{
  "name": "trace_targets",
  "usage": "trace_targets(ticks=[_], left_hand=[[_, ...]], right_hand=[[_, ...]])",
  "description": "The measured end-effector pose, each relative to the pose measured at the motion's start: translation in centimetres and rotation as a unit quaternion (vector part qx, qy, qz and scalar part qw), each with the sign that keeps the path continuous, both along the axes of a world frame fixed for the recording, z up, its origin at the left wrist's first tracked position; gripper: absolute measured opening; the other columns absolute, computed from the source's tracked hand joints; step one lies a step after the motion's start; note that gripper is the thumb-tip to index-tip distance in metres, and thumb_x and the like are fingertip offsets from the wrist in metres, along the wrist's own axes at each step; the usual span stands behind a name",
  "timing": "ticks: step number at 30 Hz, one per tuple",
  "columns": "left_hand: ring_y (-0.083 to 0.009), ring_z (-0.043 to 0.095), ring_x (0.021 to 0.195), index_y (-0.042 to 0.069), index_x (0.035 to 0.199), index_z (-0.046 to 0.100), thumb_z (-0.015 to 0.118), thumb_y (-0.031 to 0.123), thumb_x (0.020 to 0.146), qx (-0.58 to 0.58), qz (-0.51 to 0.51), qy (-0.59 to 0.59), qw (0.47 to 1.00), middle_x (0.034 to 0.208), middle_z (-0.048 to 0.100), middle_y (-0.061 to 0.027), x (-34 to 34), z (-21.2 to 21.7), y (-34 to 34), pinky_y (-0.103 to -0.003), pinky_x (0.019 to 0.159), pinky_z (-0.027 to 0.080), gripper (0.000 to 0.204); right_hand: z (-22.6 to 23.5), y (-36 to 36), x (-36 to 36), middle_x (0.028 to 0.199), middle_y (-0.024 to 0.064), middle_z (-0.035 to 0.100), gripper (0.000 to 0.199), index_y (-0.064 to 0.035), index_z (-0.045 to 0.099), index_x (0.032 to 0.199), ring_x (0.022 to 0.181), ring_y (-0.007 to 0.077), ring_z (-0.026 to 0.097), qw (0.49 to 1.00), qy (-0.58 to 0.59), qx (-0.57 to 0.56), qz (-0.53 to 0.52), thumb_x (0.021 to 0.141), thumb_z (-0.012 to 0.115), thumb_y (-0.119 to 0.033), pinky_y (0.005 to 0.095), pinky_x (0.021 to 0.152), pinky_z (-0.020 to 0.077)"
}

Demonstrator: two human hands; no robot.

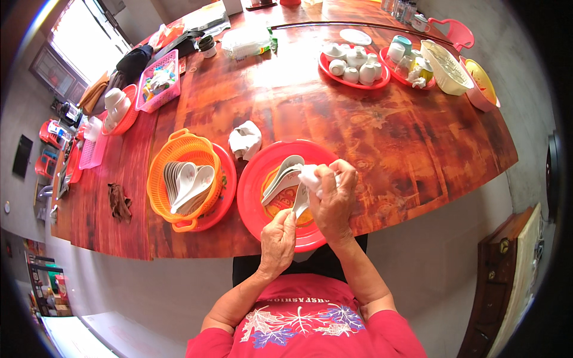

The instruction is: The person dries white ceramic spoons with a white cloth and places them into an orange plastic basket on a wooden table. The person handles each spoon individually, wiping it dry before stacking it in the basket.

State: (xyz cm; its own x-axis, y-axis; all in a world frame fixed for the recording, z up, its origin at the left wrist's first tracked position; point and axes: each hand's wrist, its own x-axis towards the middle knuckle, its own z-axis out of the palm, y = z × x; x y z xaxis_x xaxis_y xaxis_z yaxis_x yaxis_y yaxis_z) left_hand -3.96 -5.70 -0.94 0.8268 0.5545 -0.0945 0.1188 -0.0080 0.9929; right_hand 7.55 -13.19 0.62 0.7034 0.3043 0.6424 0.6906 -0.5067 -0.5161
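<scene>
A white soup spoon [301,203] is pinched by its handle in my left hand [279,243], above a round red tray [249,200]. My right hand [334,203] is closed round a crumpled white cloth [311,180], which touches the bowl end of that spoon. Several similar spoons [282,182] lie nested in the middle of the tray, over an orange patterned area. To the left, an orange basket [156,182] holds a stack of white spoons [190,186] with printed decoration. The basket rests on another red tray [228,185].
Another crumpled white cloth [245,140] lies behind the trays, and a brown rag [119,203] at the left. Farther back are a pink basket [158,83], a red tray of white cups [353,62], a cream container [446,68] and a packet of tissues [246,43].
</scene>
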Motion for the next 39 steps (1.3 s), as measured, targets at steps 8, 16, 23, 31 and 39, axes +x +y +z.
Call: trace_targets(ticks=[8,16,23,31,39], left_hand=[[-0.0028,0.041,0.049,0.000,0.105,0.053,0.046,0.018,0.098,-0.067,-0.039,-0.012,0.997,0.065,0.049,0.0026,-0.2,1.2,-0.1,-0.019,0.045,0.034,0.021],[-0.0081,0.040,0.044,0.004,0.113,0.043,0.044,0.004,0.084,-0.409,-0.086,-0.003,0.909,0.073,0.049,-0.0035,0.4,1.4,1.4,-0.021,0.044,0.035,0.029],[-0.0063,0.032,0.041,0.008,0.107,0.045,0.040,0.018,0.093,-0.473,-0.030,-0.017,0.880,0.069,0.044,-0.0010,0.2,0.9,0.7,-0.020,0.040,0.028,0.018],[-0.0149,0.057,0.090,0.009,0.132,0.041,0.028,0.045,0.100,-0.419,0.033,-0.061,0.905,0.116,0.056,-0.0047,0.7,-1.5,-0.6,-0.029,0.074,0.049,0.050],[-0.0178,0.052,0.109,0.009,0.125,0.046,0.025,0.060,0.094,-0.468,0.041,-0.132,0.873,0.117,0.055,-0.0059,0.7,-1.3,-0.3,-0.034,0.096,0.042,0.064]], right_hand=[[-1.2,-0.3,-0.1,0.098,0.0020,0.061,0.035,-0.0040,0.051,0.117,0.090,0.0075,0.056,0.822,0.426,0.300,0.231,0.083,0.060,0.001,0.0244,0.076,0.0481],[-0.6,-0.4,-0.6,0.078,0.0078,0.064,0.023,-0.0001,0.054,0.107,0.070,0.0128,0.062,0.901,0.310,0.211,0.219,0.087,0.061,-0.009,0.0286,0.065,0.0508],[0.2,-0.5,-0.5,0.101,0.0131,0.049,0.031,-0.0009,0.049,0.114,0.088,0.0197,0.058,0.883,0.331,0.291,0.162,0.089,0.059,-0.017,0.0320,0.073,0.0484],[-1.5,-0.2,-4.6,0.108,0.0164,0.044,0.048,0.0015,0.052,0.120,0.093,0.0317,0.055,0.992,0.078,-0.055,0.079,0.076,0.066,-0.012,0.0393,0.066,0.0517],[0.4,-1.2,-5.1,0.091,0.0138,0.054,0.034,-0.0003,0.058,0.107,0.083,0.0306,0.059,0.955,0.178,-0.120,0.205,0.074,0.061,-0.005,0.0391,0.068,0.0498]])
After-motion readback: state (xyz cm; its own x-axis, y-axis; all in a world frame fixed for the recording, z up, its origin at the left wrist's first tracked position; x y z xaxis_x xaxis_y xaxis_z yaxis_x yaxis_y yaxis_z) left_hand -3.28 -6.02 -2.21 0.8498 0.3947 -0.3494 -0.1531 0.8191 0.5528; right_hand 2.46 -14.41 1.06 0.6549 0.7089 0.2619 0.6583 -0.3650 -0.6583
